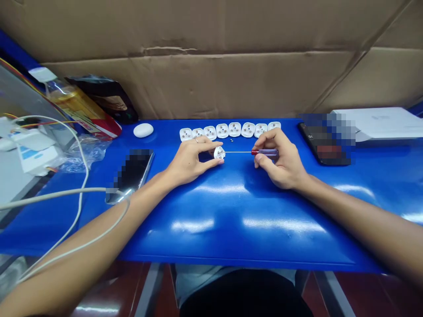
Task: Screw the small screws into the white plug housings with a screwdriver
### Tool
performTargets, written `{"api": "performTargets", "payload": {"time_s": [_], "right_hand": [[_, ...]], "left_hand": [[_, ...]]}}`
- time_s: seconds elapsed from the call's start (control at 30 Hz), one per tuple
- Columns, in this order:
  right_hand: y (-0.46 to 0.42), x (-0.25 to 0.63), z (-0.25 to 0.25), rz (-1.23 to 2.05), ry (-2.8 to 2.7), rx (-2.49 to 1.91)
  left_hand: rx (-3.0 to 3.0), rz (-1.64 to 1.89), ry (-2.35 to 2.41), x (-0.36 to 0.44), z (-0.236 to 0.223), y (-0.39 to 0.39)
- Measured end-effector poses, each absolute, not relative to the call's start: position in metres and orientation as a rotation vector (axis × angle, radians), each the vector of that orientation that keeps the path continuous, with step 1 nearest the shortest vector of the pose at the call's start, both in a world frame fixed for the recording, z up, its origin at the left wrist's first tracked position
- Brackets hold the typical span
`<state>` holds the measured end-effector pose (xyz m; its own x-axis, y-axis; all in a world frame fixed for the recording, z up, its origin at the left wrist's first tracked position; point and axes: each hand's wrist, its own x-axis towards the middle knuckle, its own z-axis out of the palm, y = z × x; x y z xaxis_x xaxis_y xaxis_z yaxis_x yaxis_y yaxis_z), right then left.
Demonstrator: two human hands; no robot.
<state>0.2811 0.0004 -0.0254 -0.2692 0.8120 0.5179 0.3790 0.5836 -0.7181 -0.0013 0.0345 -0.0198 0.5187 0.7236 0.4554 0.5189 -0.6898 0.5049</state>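
Note:
Between thumb and fingers, my left hand (191, 160) grips a small round white plastic piece (218, 153) with metal parts on its face, turned to the right. My right hand (280, 160) is closed around the red and purple handle of a screwdriver (269, 152). Its thin shaft runs level to the left, and the tip meets the white piece's face. Behind both hands, several white square-cornered plastic pieces (234, 129) with metal fittings stand in a row. Tiny metal bits, perhaps screws (231, 140), lie just in front of that row.
A phone (132, 171) and a white oval object (143, 130) lie left, near a tilted bottle (82, 105) and a dark pouch (109, 99). Pale cables (82, 176) loop over my left forearm. At right are a dark device (320, 141) and a white box (380, 123). Cardboard (198, 88) walls the back.

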Motion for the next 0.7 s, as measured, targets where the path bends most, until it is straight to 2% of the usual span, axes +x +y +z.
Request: {"api": "performTargets", "payload": {"time_s": [0.27,0.7], "right_hand": [[-0.0004,0.2776,-0.0231,0.758,-1.778,-1.013],[-0.0007,0.2750,-0.0202,0.686,-1.774,-1.022]], "left_hand": [[2.433,0.904,1.039,-0.0021,-0.0181,0.0342],[2.438,0.888,0.950,-0.0017,-0.0153,0.0336]]}}
